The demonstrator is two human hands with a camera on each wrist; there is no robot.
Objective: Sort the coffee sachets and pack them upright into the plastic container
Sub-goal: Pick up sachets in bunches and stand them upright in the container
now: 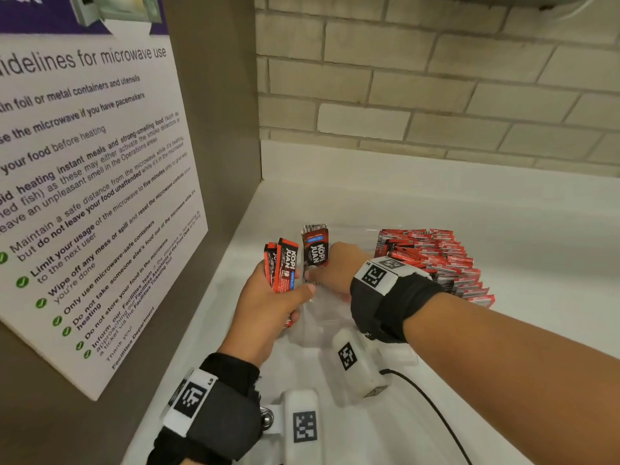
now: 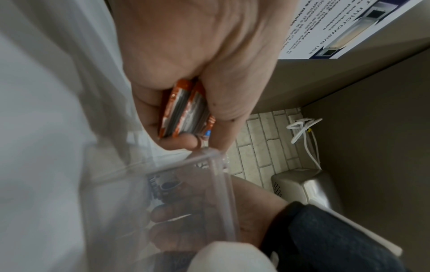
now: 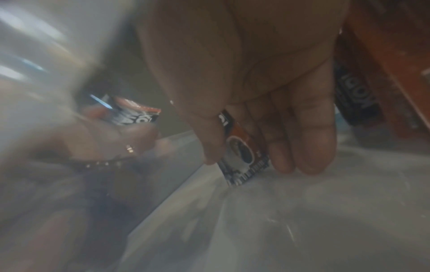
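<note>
My left hand grips a small bunch of red-and-black coffee sachets upright, just left of the clear plastic container; the left wrist view shows the bunch clamped between thumb and fingers above the container's rim. My right hand reaches into the container and pinches one sachet upright. In the right wrist view that sachet stands with its lower edge on the container floor, thumb and fingers on either side. A large row of sachets leans packed at the container's right.
A white counter runs to a tiled wall. On the brown side panel at left hangs a microwave guidelines poster. A black cable trails across the counter near my right forearm. A steel appliance shows in the left wrist view.
</note>
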